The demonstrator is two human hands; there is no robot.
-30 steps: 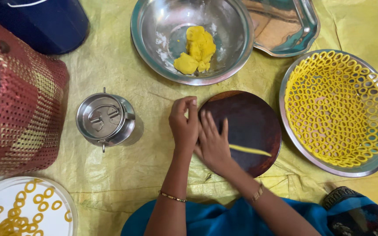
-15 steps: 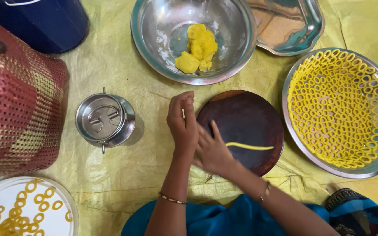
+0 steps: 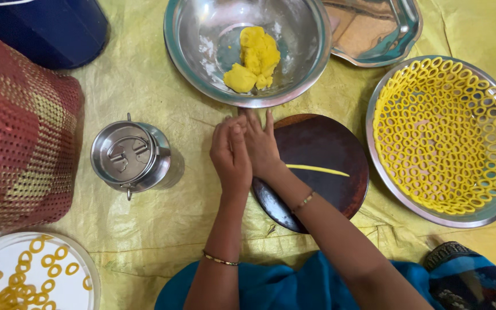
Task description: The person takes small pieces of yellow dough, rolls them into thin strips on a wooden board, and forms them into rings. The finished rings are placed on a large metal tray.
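Left hand [image 3: 231, 158] and right hand [image 3: 261, 146] are pressed palm to palm at the left edge of the dark round board [image 3: 317, 172]; can't tell whether anything sits between them. A thin yellow dough strip [image 3: 317, 170] lies across the board, apart from both hands. The steel bowl [image 3: 202, 74] just above holds a yellow dough lump [image 3: 254, 57]. The steel tray [image 3: 386, 189] on the right is full of yellow dough rings [image 3: 446, 132]. A small lidded steel pot [image 3: 130, 155] stands to the left on the yellow sheet [image 3: 144, 229].
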